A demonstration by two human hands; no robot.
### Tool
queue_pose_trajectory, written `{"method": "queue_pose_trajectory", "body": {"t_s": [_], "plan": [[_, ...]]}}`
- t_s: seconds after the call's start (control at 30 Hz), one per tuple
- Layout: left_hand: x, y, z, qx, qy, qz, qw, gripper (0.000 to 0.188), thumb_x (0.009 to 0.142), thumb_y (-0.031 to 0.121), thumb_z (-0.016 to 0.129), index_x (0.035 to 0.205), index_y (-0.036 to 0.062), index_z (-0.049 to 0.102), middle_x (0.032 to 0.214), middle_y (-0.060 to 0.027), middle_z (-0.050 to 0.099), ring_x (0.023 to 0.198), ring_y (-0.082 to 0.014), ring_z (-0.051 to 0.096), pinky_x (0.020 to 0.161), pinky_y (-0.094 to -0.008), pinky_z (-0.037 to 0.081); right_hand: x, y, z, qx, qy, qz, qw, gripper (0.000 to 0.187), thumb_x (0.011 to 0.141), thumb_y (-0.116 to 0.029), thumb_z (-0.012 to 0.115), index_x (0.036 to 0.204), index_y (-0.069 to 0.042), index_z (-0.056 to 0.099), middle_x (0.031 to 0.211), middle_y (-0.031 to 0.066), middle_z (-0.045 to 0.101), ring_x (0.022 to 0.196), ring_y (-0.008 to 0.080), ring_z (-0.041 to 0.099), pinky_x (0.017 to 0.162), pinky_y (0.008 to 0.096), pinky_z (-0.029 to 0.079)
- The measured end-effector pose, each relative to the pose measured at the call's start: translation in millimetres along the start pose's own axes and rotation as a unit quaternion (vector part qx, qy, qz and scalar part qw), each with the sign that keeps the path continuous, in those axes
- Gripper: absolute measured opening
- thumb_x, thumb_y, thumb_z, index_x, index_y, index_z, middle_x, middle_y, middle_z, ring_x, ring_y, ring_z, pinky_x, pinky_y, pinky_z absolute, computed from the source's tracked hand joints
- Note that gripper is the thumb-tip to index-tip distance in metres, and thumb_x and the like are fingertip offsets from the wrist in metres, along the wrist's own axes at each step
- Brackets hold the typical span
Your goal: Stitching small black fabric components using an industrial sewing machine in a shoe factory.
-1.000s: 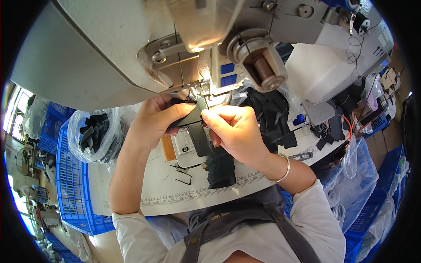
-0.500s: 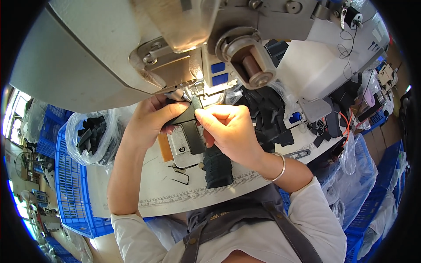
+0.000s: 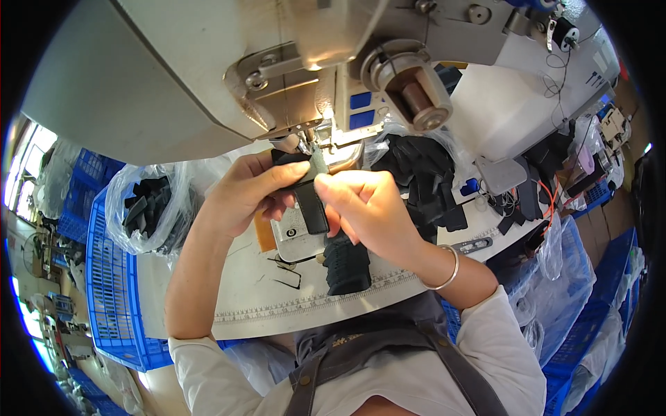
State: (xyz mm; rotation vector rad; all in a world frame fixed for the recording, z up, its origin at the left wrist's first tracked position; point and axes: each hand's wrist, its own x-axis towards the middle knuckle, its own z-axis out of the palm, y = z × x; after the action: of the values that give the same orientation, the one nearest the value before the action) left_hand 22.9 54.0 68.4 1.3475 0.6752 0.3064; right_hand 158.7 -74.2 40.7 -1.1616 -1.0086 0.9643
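Under the head of a sewing machine, a black strip of fabric with a stitched edge lies across the machine's bed. My left hand pinches its upper part, thumb on top, just in front of the needle area. A short grey-green strip lies against the black one near the presser foot. My right hand is closed at the right side of both strips, thumb and forefinger at the grey-green edge. Fingers partly hide what the right hand grips. Below it, a ridged stack of black pieces rests on the table.
Black pieces lie heaped right of the needle. A clear plastic bag of black pieces sits at the left, above a blue crate. Thread scraps and a printed ruler mark the table. Blue crates stand at right.
The machine sits slightly farther right in the picture. More of the grey-green strip shows between my hands, and the right fingers have spread a little lower beside the black strip.
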Motion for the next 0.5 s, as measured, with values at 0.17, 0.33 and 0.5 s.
{"method": "queue_pose_trajectory", "body": {"t_s": [0.17,0.33,0.5], "plan": [[-0.7,-0.1,6.0,0.057,-0.010,0.044,0.997,0.021,0.079,0.022,0.064,0.080,0.0020,0.057,0.056,-0.0006,0.056,0.042,-0.0036,0.049,0.039,-0.0137,0.037,-5.9,19.2,3.7,-0.007,-0.023,-0.056,0.998,0.023,0.084,-0.016,0.054,0.068,0.000,0.058,0.051,0.0000,0.053,0.041,0.0016,0.043,0.037,0.0187,0.031],[-0.4,0.3,2.3,0.070,-0.017,0.053,0.996,0.021,0.079,0.022,0.065,0.079,0.0020,0.058,0.056,-0.0002,0.055,0.043,-0.0031,0.048,0.039,-0.0137,0.037,-6.5,16.6,2.1,-0.019,-0.045,-0.029,0.998,0.019,0.086,-0.013,0.055,0.076,0.002,0.060,0.059,-0.0030,0.051,0.051,0.0025,0.051,0.044,0.0162,0.038],[-0.7,2.0,5.0,0.058,-0.024,0.045,0.997,0.020,0.078,0.022,0.065,0.077,0.0025,0.058,0.054,0.0007,0.054,0.043,-0.0027,0.047,0.039,-0.0140,0.037,-7.0,17.2,1.8,-0.020,-0.045,-0.034,0.998,0.018,0.086,-0.012,0.054,0.077,0.002,0.060,0.060,-0.0028,0.051,0.051,0.0024,0.050,0.044,0.0161,0.038]]}}
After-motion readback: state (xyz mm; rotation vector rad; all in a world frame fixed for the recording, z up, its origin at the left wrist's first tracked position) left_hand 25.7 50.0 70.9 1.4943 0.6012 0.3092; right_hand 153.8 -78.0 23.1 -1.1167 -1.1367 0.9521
